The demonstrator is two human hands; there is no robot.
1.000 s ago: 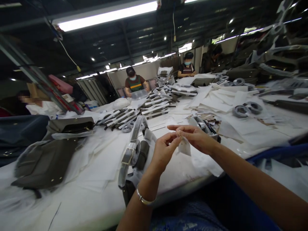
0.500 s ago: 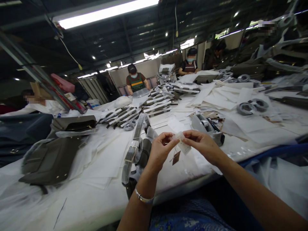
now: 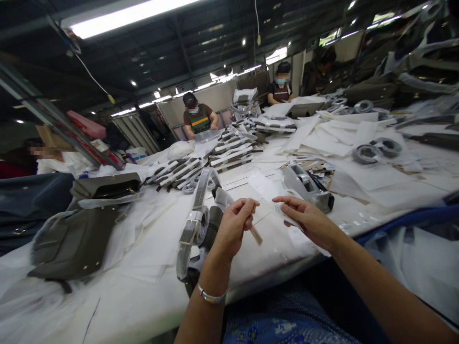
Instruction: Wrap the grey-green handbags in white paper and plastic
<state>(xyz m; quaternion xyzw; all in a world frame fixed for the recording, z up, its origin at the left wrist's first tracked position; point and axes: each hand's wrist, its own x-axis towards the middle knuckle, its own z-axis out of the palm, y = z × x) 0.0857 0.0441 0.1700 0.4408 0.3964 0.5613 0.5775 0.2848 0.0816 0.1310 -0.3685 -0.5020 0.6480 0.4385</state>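
Observation:
My left hand [image 3: 234, 224] is closed in a pinch above the table. A small brown tag [image 3: 256, 235] hangs just below its fingers, seen nearly edge-on; the string looks to be in the pinch. My right hand [image 3: 310, 220] is closed on a small white label [image 3: 289, 213] between thumb and fingers. There is a gap between the two hands. A grey tape dispenser [image 3: 304, 186] stands just beyond my right hand. Left of my left hand lies a plastic-wrapped strap with a buckle [image 3: 191, 231].
Dark olive bags [image 3: 79, 239] lie on the left of the white table [image 3: 118, 306]. Wrapped straps [image 3: 229, 150] are piled farther back. White paper sheets [image 3: 330, 136] and coiled straps [image 3: 367, 154] lie to the right. Co-workers [image 3: 199, 117] are across the table.
My hands have moved apart; both were on the white label, which now stays in my right hand. The brown tag has turned and hangs under my left hand. The view has shifted slightly.

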